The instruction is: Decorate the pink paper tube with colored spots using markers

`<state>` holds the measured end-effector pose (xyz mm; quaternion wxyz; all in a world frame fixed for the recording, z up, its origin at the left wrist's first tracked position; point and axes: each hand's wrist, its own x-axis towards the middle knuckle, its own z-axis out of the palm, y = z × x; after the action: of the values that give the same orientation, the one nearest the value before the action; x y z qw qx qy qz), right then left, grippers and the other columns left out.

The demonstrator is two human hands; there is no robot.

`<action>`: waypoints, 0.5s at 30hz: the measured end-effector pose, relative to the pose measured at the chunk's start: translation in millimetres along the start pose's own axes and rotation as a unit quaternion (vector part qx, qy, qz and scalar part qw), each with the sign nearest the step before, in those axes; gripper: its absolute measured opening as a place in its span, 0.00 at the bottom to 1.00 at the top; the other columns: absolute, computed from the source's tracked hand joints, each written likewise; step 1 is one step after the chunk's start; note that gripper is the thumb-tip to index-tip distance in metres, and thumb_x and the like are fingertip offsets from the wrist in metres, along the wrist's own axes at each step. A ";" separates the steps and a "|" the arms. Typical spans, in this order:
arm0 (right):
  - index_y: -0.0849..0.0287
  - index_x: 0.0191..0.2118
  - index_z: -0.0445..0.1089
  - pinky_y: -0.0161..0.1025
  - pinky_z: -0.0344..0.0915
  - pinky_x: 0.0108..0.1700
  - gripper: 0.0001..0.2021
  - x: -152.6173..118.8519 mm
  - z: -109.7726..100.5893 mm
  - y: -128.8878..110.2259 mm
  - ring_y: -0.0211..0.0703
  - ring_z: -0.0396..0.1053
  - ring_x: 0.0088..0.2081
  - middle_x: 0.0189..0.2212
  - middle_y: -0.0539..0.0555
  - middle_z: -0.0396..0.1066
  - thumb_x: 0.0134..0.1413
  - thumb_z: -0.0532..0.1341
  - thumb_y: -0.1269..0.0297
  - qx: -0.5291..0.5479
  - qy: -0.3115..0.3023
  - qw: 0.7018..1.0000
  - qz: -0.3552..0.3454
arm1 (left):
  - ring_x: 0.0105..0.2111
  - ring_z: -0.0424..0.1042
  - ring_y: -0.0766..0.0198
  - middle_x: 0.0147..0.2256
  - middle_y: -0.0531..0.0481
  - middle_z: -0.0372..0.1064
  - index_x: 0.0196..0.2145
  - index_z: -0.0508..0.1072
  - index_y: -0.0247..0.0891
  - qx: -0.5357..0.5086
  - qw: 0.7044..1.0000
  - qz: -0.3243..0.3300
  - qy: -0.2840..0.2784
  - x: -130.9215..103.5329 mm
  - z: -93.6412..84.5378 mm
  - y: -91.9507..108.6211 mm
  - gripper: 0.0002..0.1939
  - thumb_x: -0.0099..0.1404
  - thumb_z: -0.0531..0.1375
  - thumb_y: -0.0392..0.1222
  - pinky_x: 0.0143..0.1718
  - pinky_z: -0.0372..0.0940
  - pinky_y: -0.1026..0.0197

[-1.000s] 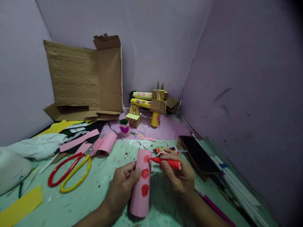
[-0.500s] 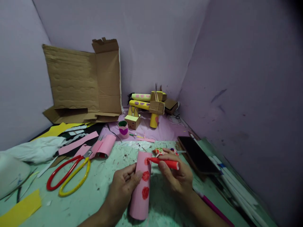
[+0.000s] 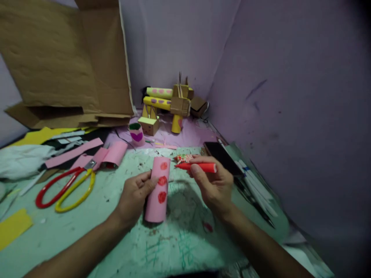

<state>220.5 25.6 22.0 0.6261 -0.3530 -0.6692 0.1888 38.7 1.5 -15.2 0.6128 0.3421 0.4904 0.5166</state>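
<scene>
My left hand (image 3: pixel 135 197) grips a pink paper-covered tube (image 3: pixel 156 210) from its left side, the thumb lying across the front. Three red coloured-in spots run down the tube's face. My right hand (image 3: pixel 216 185) pinches a red felt-tip marker (image 3: pixel 203 167), its tip pointing left and apart from the tube by a small gap. Behind the right fingers lies a small patterned packet (image 3: pixel 184 158), partly hidden. To the left of my left hand, scissors (image 3: pixel 74 189) with one red and one yellow handle rest on the green tabletop (image 3: pixel 116 239).
A large cardboard box (image 3: pixel 63 61) stands open at the back left. Yellow spotted cardboard figures (image 3: pixel 166 102) and a pink cup with a purple heart (image 3: pixel 136 136) are at the back. On the right lie a dark phone (image 3: pixel 222 156) and white sticks (image 3: pixel 257 187). Paper scraps (image 3: pixel 74 152) cover the left.
The marker tip has come off the top spot and moved right, away from the tube. The top spot looks fuller. The camera view has shifted, so more of the near table shows.
</scene>
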 end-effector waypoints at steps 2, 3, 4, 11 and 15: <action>0.55 0.35 0.72 0.42 0.72 0.42 0.06 -5.6 -27.9 -19.0 0.42 0.75 0.37 0.31 0.50 0.76 0.53 0.61 0.72 -0.036 -0.029 0.999 0.000 | 0.23 0.68 0.66 0.24 0.51 0.72 0.37 0.77 0.33 -0.007 1.000 -0.006 -0.004 0.5 0.0 -0.6 0.16 0.52 0.68 0.45 0.25 0.64 0.66; 0.54 0.36 0.73 0.41 0.72 0.42 0.07 -12.6 -43.9 -27.5 0.42 0.75 0.38 0.32 0.50 0.76 0.53 0.61 0.72 -0.061 -0.034 0.998 0.010 | 0.23 0.68 0.67 0.24 0.51 0.72 0.37 0.77 0.33 -0.009 1.000 -0.007 -0.005 0.5 0.2 -0.7 0.16 0.52 0.68 0.45 0.25 0.65 0.66; 0.53 0.38 0.73 0.41 0.72 0.42 0.09 -22.9 -60.1 -34.3 0.43 0.75 0.38 0.33 0.50 0.76 0.52 0.62 0.73 -0.084 -0.039 0.996 0.016 | 0.23 0.68 0.67 0.24 0.52 0.72 0.36 0.77 0.33 -0.010 1.000 -0.006 -0.006 0.2 0.5 -0.6 0.16 0.52 0.68 0.44 0.24 0.65 0.66; 0.53 0.39 0.74 0.38 0.74 0.32 0.10 -130.9 -118.7 -20.2 0.45 0.76 0.32 0.32 0.52 0.77 0.50 0.63 0.71 -0.232 -0.003 0.970 0.075 | 0.21 0.67 0.68 0.23 0.52 0.72 0.33 0.77 0.32 0.002 1.000 -0.001 0.000 -2.5 4.9 3.7 0.14 0.50 0.69 0.43 0.22 0.64 0.68; 0.52 0.42 0.73 0.48 0.72 0.47 0.14 -143.4 -109.8 -7.9 0.43 0.76 0.31 0.30 0.50 0.77 0.49 0.61 0.74 -0.201 -0.068 0.977 0.003 | 0.20 0.66 0.69 0.21 0.53 0.70 0.31 0.76 0.32 0.005 1.000 0.004 0.012 -4.0 7.4 7.0 0.14 0.48 0.69 0.43 0.21 0.63 0.68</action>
<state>320.5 -102.1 -57.7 0.4948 -0.4603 -0.7332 0.0756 43.7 -0.1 -5.7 0.6032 0.3410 0.4988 0.5207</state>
